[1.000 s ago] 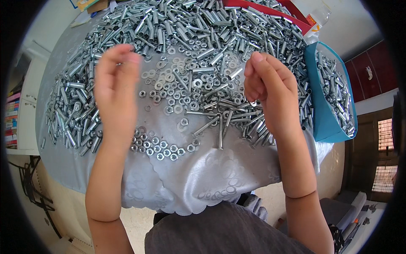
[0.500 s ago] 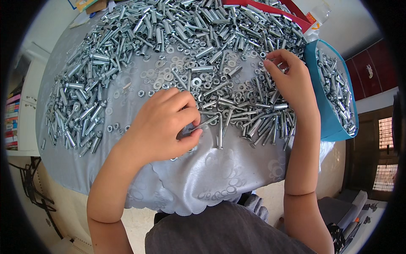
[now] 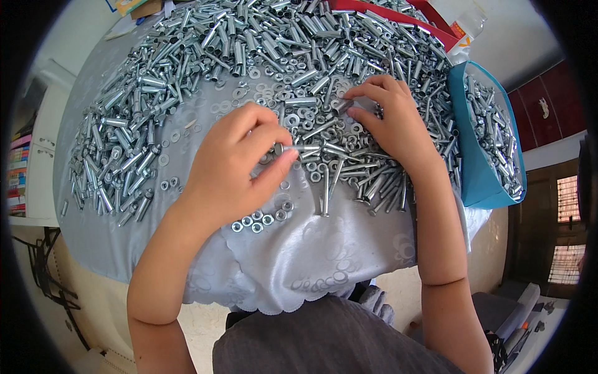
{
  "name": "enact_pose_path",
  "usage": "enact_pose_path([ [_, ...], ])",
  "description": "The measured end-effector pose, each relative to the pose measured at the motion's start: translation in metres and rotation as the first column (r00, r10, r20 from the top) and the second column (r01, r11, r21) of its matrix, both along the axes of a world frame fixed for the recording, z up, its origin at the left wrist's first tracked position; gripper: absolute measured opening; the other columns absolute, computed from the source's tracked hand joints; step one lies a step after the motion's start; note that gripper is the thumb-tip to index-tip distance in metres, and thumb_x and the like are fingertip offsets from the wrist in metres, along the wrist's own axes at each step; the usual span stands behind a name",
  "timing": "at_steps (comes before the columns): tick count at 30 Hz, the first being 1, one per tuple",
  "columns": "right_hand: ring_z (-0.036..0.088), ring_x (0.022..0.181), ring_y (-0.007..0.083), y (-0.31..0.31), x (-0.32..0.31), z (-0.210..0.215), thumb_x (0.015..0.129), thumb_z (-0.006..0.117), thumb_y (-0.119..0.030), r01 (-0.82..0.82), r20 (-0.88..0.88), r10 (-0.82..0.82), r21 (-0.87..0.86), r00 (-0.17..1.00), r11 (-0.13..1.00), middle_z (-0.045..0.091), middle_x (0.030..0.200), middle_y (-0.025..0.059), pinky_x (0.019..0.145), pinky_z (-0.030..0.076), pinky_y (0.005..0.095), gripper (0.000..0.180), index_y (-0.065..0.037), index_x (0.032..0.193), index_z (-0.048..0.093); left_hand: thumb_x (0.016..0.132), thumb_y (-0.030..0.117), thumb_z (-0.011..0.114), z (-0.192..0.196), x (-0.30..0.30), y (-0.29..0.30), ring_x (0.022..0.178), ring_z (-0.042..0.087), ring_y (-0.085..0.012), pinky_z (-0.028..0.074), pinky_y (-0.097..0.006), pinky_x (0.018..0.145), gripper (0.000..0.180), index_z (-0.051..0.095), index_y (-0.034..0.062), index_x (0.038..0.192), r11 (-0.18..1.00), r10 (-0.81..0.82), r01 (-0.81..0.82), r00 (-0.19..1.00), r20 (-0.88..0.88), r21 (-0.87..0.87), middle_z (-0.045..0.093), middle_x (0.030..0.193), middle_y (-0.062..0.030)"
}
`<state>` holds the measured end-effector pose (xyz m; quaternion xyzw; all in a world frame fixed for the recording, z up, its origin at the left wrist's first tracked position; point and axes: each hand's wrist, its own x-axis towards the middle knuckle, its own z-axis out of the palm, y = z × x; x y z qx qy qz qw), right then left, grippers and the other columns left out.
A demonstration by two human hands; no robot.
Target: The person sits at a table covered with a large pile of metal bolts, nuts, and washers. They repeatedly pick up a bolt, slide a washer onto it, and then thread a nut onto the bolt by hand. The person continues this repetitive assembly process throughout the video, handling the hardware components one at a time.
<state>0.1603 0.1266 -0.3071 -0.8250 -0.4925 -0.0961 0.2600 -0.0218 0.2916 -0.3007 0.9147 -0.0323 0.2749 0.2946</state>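
Observation:
My left hand (image 3: 230, 162) pinches a silver bolt (image 3: 299, 148) between thumb and fingers. Its wide end sits at the fingertips, and its shank points right, above the tabletop. My right hand (image 3: 392, 115) reaches into the middle of the pile, with thumb and index finger closed about a short metal sleeve (image 3: 341, 107). Loose washers (image 3: 265, 93) and nuts lie between and beyond the hands. Long bolts (image 3: 325, 190) lie in front of the right hand. A small group of nuts (image 3: 256, 216) rests just below my left hand.
Heaps of sleeves and assembled anchor bolts (image 3: 118, 156) cover the far and left parts of the table. A blue fabric bin (image 3: 476, 181) full of metal parts stands at the right. A red box (image 3: 430, 28) and a clear bottle (image 3: 471, 25) are at the far right.
My left hand has raised the bolt and moved it up, uncovering the nuts below. My right hand has moved left from the right side of the pile to the metal sleeve.

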Motion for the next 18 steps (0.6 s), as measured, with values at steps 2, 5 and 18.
enact_pose_path([
  [2,0.051,0.094,0.0281,0.000,-0.002,0.002,0.072,0.067,-0.010,-0.011,0.058,0.012,-0.015,0.998,1.000,0.056,0.100,0.0089,0.084,0.042,0.0367,0.022,-0.015,0.093,0.067,0.074,0.008,0.065,-0.005,0.003,0.003,0.069,0.053,-0.0225,0.042,-0.031,0.060,0.012,0.059,0.0030,0.083,0.998,0.040,-0.036,0.997,0.071,-0.057,0.052,0.085,-0.0071],
  [5,0.051,0.092,0.0272,0.003,-0.002,0.001,0.072,0.065,-0.007,-0.190,0.086,0.190,-0.003,0.978,0.982,0.058,0.096,0.0089,0.083,0.043,0.0371,0.020,-0.013,0.092,0.065,0.077,0.009,0.065,-0.008,0.005,0.005,0.070,0.053,-0.0187,0.042,-0.028,0.058,0.012,0.060,0.0028,0.085,0.988,0.087,-0.069,0.988,0.127,-0.139,0.054,0.086,-0.0068],
  [18,0.057,0.081,0.0124,0.015,-0.039,0.011,0.078,0.062,0.002,-0.227,-0.407,0.494,0.548,0.768,0.805,0.058,0.089,0.0064,0.068,0.047,0.0237,0.020,0.000,0.096,0.055,0.081,0.009,0.063,-0.004,0.006,0.007,0.064,0.050,-0.0120,0.041,-0.023,0.059,0.010,0.061,0.0023,0.088,0.955,0.137,-0.114,0.988,0.067,-0.273,0.055,0.075,-0.0040],
])
